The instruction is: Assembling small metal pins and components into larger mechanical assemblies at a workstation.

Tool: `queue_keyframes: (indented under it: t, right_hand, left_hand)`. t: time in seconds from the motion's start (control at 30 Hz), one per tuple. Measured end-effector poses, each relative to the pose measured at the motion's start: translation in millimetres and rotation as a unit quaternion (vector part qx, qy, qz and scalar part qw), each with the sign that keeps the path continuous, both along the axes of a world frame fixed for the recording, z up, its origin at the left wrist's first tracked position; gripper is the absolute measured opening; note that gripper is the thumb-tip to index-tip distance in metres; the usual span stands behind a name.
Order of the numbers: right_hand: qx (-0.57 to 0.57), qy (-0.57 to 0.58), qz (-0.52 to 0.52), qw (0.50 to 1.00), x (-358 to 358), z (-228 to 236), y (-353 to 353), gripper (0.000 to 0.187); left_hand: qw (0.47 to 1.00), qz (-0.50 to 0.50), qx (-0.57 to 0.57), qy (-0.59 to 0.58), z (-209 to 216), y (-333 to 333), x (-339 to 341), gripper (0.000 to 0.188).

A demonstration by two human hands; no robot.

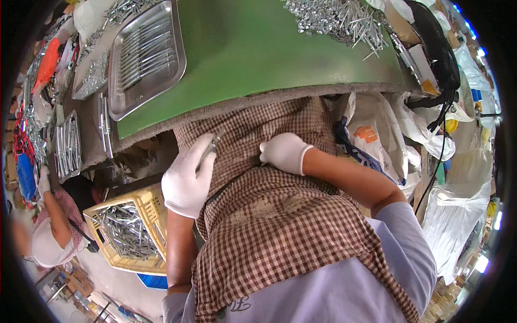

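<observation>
white-gloved, the left hand pinches a small grey metal piece over the checked apron; the right hand is curled to its right, and i cannot tell whether it holds anything. far left, a steel tray of metal rods lies at the edge of the green tabletop.

Light is bright and even at the centre, where the left hand and right hand look sharp. Lamps flare white at four o'clock; the tray glints at ten; shadow fills the space under the tabletop at nine. Edges bend into a black rim.
</observation>
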State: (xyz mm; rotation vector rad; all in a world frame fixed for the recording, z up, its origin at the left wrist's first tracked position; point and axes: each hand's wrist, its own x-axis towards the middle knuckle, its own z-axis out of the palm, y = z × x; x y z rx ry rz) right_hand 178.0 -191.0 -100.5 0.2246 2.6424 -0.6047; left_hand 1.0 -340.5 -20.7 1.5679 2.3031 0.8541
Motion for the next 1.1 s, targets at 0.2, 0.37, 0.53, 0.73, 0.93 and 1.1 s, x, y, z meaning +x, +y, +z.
queue_keyframes:
  t: [0.2, 0.37, 0.53, 0.73, 0.93, 1.1]
  right_hand:
    - [-0.023, -0.050, 0.063, 0.996, -4, -1, -2, 0.027]
    - [-0.071, -0.024, 0.003, 0.997, 2, -9, 14, 0.037]
    - [-0.033, 0.135, -0.128, 0.982, 17, 11, 39, 0.028]
    - [-0.053, 0.219, -0.200, 0.954, 35, 20, 40, 0.022]
    - [-0.071, 0.023, -0.071, 0.995, 17, 14, 6, 0.021]
    - [-0.092, -0.047, -0.017, 0.994, 10, -5, -13, 0.023]
  left_hand:
    - [0.999, -0.007, -0.029, -0.012, -5, -10, 5, 0.029]
    - [0.995, 0.006, -0.090, -0.040, -3, -10, 7, 0.031]
    - [0.996, -0.005, -0.078, -0.043, -16, -21, 5, 0.030]
    - [0.991, 0.003, -0.116, -0.068, -39, -41, 17, 0.030]
    - [0.992, 0.000, -0.107, -0.064, -47, -49, 22, 0.028]
    - [0.995, -0.008, -0.092, -0.041, -41, -48, 25, 0.027]
